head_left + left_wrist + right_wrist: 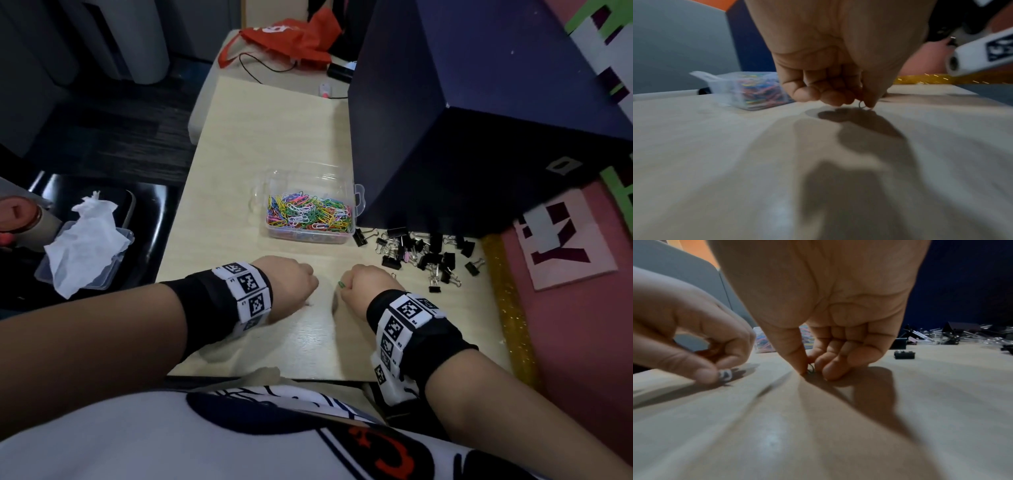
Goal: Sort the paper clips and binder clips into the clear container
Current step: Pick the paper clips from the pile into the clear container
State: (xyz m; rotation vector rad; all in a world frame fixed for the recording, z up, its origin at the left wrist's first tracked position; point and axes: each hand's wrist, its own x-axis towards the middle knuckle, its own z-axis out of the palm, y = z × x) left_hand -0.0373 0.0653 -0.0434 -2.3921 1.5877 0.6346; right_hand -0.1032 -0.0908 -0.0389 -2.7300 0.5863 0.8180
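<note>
A dark blue box [479,113] looms over the wooden table [274,130], crowding the clear container [310,209] of paper clips and loose binder clips [424,255], while the left hand [291,287] and right hand [366,291] each pinch a small clip against the tabletop.

Readable text is scarce. Pink board [568,240] at right of table: big dark letter "Y", upside down, on a white patch. Wristbands [248,291] carry black-and-white square marker codes with tiny labels, too small to read. Orange bag [294,34] far off has white print, illegible.
</note>
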